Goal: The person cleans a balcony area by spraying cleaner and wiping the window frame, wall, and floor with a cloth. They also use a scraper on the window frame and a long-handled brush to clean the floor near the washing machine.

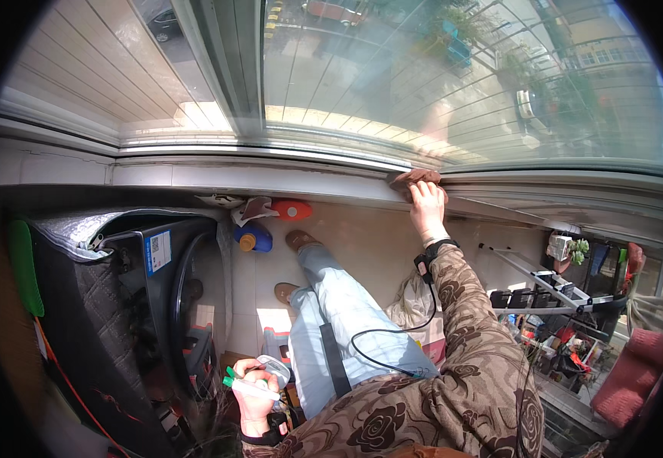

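Observation:
My right hand (427, 207) presses a folded brown cloth (416, 178) against the lower frame of the window (365, 91). Its fingers lie over the cloth, and a faint reflection of the hand shows in the glass. Low in the view, beside my left leg, my left hand (254, 395) grips what looks like a spray bottle (257, 390) with a white and green head. The fingers and the steep angle hide part of the bottle. Below the cloth runs the pale window ledge (308, 176).
On the left stands a front-loading washing machine (162, 252) under a quilted cover (91, 297). A blue jug with a yellow cap (260, 237) and a red container (292, 210) are on the floor by the wall. A folding ladder (560, 292) leans at the right.

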A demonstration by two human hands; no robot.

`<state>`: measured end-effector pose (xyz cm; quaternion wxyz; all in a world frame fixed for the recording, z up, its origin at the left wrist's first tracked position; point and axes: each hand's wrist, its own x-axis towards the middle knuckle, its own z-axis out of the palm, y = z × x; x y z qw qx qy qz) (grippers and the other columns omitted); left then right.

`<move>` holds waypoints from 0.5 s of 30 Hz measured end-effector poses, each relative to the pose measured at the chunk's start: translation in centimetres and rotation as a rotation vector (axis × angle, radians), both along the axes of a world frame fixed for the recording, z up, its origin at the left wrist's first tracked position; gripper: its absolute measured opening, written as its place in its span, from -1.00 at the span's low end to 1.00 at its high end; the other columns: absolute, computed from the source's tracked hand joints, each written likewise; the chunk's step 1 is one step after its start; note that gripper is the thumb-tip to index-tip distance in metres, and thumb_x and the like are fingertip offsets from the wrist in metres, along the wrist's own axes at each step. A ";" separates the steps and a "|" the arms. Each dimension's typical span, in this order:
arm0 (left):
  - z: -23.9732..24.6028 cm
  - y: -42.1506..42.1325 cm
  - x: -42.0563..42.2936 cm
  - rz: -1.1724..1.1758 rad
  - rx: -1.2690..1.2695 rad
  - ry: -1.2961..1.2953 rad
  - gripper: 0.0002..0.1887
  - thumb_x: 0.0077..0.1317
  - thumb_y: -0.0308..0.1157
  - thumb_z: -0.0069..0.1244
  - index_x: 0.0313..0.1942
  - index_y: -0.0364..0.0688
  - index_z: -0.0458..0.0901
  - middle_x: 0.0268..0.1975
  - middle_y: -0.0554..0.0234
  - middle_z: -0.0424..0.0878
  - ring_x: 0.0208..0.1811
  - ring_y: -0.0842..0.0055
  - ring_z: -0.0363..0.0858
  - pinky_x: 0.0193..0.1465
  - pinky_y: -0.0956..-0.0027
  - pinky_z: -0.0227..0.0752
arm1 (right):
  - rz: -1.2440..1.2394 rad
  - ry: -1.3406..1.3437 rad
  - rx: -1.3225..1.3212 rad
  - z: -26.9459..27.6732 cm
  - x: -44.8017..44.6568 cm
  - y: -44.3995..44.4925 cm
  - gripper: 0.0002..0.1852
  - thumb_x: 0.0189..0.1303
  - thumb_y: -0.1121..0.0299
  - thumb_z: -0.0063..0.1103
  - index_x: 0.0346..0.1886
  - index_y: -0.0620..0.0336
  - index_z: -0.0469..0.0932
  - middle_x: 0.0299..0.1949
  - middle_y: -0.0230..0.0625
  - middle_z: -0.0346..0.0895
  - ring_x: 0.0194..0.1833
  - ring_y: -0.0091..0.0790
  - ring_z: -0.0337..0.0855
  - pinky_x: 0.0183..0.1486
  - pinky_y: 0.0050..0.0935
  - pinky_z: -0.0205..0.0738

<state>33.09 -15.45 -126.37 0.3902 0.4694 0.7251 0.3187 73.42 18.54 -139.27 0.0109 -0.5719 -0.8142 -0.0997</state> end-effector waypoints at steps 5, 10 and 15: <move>1.0 1.4 1.8 -0.118 0.000 -0.052 -0.82 -0.14 -0.46 0.23 -0.51 -0.16 0.55 -0.28 0.14 0.51 -0.29 0.31 0.57 -0.23 0.28 0.48 | -0.422 0.312 -0.146 4.1 3.6 -3.9 -0.73 -0.15 0.52 0.13 -0.31 0.04 0.66 -0.29 -0.37 0.59 -0.08 -0.16 0.52 -0.01 -0.17 0.45; 1.5 2.9 2.9 -0.283 0.072 -0.039 -0.80 -0.15 -0.49 0.22 -0.49 -0.17 0.54 -0.30 0.15 0.51 -0.30 0.30 0.56 -0.25 0.28 0.47 | -0.202 0.342 0.111 3.3 0.4 0.1 -0.45 -0.13 0.49 0.21 0.08 0.19 0.50 -0.02 -0.12 0.44 0.17 -0.04 0.37 0.22 -0.17 0.28; 2.2 3.8 3.0 -0.291 0.105 -0.082 -0.79 -0.15 -0.50 0.22 -0.49 -0.17 0.52 -0.28 0.13 0.51 -0.30 0.29 0.56 -0.25 0.27 0.47 | -0.201 0.559 -0.141 7.8 -2.3 -0.7 -0.76 -0.17 0.54 0.13 -0.35 0.06 0.57 -0.21 -0.34 0.55 -0.11 -0.13 0.52 -0.01 -0.22 0.47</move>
